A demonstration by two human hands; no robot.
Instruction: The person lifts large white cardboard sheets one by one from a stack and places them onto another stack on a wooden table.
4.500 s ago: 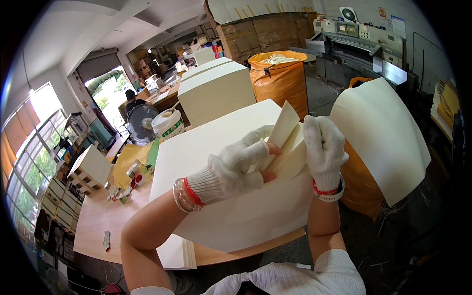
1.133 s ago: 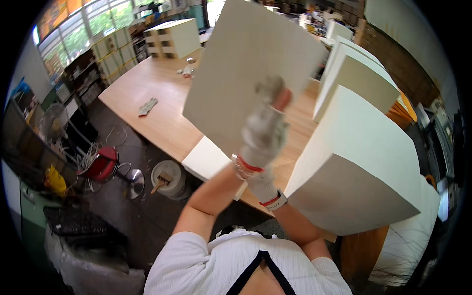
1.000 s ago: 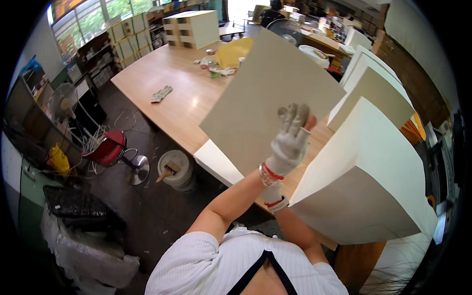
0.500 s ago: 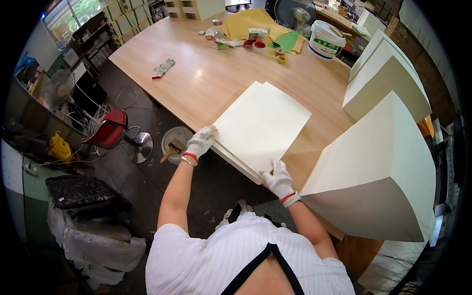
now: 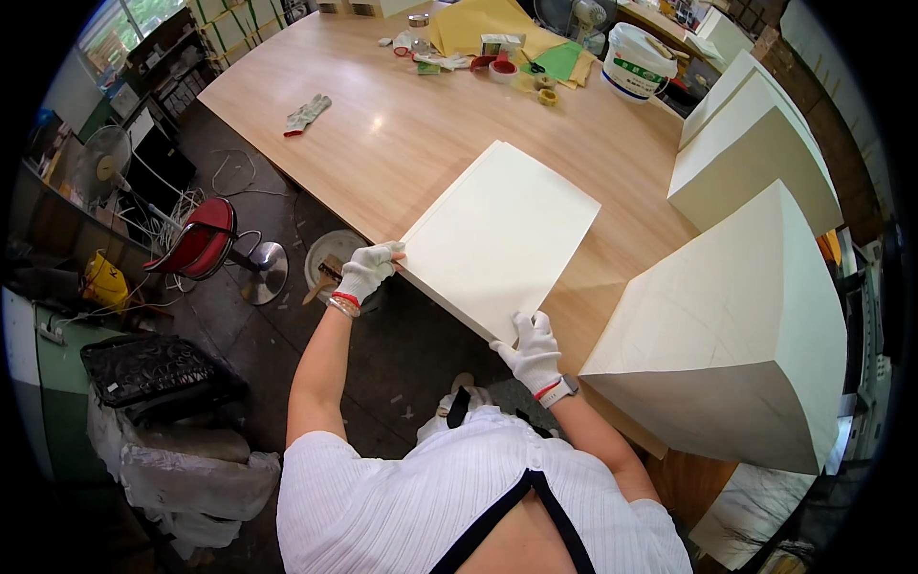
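A low stack of large cream-white paper sheets [image 5: 499,235] lies flat on the long light-brown wooden worktop [image 5: 402,134], at its near edge, with the near-left corner of the stack just over the worktop's rim. The stack is rectangular, plain and unprinted, turned at an angle to the worktop edge; its layered edges show along the left side.

The left hand [image 5: 367,272], in a white knitted glove, has its fingers curled against the near-left corner of the stack, touching the edge. The right hand [image 5: 533,349], gloved likewise, rests at the near-right corner, fingers closed together on the edge of the sheets. Whether either hand actually pinches a sheet cannot be told.

To the right stands a tall cream-white block of stacked paper [image 5: 736,335], near the low stack but apart from it; a second such block [image 5: 755,153] stands farther off. At the far end of the worktop lie yellow and green sheets [image 5: 497,29] and a white plastic bucket [image 5: 635,63]; a loose grey glove [image 5: 306,113] lies at the far left. A red stool [image 5: 199,247] stands on the floor to the left.

Compared with half a second ago, the stack lies in the same place and both hands remain at its near corners. One second ago a single large sheet was held raised over the worktop by the hands; it is now down flat.
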